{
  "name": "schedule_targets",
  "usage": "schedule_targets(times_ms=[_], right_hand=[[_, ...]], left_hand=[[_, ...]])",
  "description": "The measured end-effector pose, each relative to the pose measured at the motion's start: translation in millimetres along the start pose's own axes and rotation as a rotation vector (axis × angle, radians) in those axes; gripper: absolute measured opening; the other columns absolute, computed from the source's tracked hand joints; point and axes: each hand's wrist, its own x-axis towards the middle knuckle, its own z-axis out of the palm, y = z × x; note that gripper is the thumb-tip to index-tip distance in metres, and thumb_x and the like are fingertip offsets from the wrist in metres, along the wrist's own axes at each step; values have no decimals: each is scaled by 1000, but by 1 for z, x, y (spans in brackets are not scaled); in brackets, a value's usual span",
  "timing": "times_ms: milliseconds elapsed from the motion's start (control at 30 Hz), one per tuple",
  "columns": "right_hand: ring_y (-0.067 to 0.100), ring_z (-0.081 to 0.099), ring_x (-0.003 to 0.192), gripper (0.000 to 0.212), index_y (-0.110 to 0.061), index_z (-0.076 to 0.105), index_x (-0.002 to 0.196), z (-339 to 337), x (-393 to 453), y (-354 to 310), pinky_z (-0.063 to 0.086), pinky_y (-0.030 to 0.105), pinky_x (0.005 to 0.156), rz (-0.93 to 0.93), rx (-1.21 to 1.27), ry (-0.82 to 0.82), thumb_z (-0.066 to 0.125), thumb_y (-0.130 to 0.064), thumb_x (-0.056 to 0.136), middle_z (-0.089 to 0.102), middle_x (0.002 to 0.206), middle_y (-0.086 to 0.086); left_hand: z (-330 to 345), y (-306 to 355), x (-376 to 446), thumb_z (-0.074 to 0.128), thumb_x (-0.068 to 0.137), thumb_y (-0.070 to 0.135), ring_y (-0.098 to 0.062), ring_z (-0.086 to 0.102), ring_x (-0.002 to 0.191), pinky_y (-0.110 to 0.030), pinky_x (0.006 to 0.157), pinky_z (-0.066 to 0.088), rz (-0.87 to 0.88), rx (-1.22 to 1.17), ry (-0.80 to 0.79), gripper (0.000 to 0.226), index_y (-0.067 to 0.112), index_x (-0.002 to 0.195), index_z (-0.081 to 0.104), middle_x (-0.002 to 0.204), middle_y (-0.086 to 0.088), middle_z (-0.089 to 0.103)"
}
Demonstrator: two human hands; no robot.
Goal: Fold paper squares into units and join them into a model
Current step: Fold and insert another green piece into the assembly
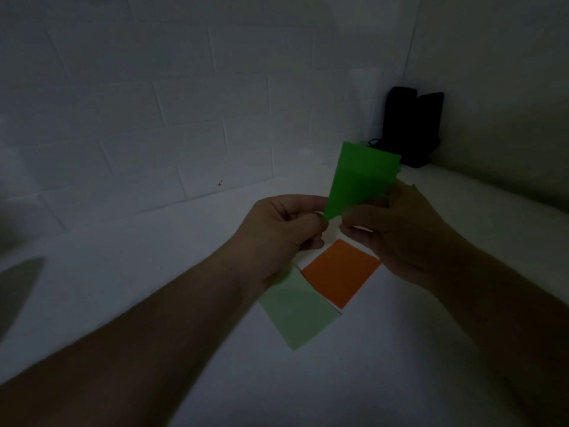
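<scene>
The left hand [288, 224] pinched the lower corner of the bright green paper [361, 180], held above the white table [123, 272]; the right hand [397, 232] gripped its right edge; an orange square [340, 272] and a pale green square [297, 309] lay below, touching; a black object [411, 124] stood far right.

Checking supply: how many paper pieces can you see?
3. A bright green paper held up by the left hand and right hand; an orange square and pale green square on the table. More may be hidden.
</scene>
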Motion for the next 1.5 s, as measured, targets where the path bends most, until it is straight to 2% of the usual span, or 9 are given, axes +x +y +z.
schedule_targets(times_ms=[200, 333, 467, 667, 800, 933, 1133, 1333, 1500], right_hand=[[23, 72, 99, 37, -16, 65, 104, 2, -1, -3, 61, 34, 82, 14, 30, 31, 62, 15, 85, 72, 107, 11], [20, 75, 92, 39, -15, 65, 112, -2, 1, -6, 60, 30, 75, 5, 46, 47, 61, 14, 86, 76, 97, 4], [26, 71, 102, 43, -12, 63, 121, -4, 1, -8, 60, 31, 76, 9, 50, 62, 60, 13, 87, 71, 112, 12], [23, 71, 93, 49, -10, 58, 132, -5, 3, -7, 60, 32, 77, -16, 81, 91, 58, 12, 88, 71, 101, 8], [29, 69, 102, 59, -14, 52, 142, -8, 6, -8, 60, 32, 77, -10, 123, 151, 59, 11, 88, 66, 117, 16], [22, 68, 87, 64, -15, 47, 147, -14, 9, -10, 58, 30, 71, -29, 191, 223, 64, 5, 89, 60, 118, 20], [19, 65, 82, 53, -18, 53, 140, -16, 8, -11, 58, 32, 68, -36, 178, 256, 60, 1, 91, 63, 106, 15], [22, 68, 96, 37, -22, 58, 131, -9, 5, -12, 59, 33, 72, 17, 182, 222, 64, -23, 95, 65, 118, 9], [21, 73, 95, 59, -22, 56, 137, -9, 1, -7, 60, 33, 80, -33, -21, 159, 67, 7, 87, 73, 99, 1]], left_hand=[[0, 1, 0, 60, 93, -8, -15, 60, 63, -28, 75, 59, -9, -1, -5, 26, 3, 110, 77, 73, -7, 68], [-2, 1, 1, 61, 93, -7, -13, 61, 63, -29, 77, 59, -17, -1, 4, 25, 6, 106, 78, 72, -4, 69], [-3, 1, 1, 62, 94, -6, -14, 62, 66, -30, 78, 60, -31, -2, 11, 24, 4, 108, 77, 74, -4, 71], [-3, 1, 1, 62, 93, -6, -14, 61, 64, -27, 76, 61, -26, 16, 8, 25, 10, 101, 79, 71, -6, 67], [-8, 0, 3, 62, 94, -4, -13, 62, 66, -30, 78, 60, -65, 22, 28, 23, 5, 107, 78, 74, -6, 70], [-10, -1, 5, 63, 93, -4, -14, 63, 66, -30, 79, 61, -68, 47, 27, 23, 4, 109, 77, 76, -6, 72], [-19, 2, 6, 70, 91, -3, -14, 69, 64, -25, 69, 61, -90, 119, -17, 20, 6, 107, 76, 77, -9, 74], [-19, -2, 7, 69, 90, -7, -17, 69, 67, -25, 72, 62, -118, 77, -14, 20, 9, 98, 76, 80, -12, 74], [-21, -6, 9, 66, 91, -4, -27, 65, 83, -44, 92, 57, -89, 182, -1, 22, 11, 100, 80, 105, -27, 74]])
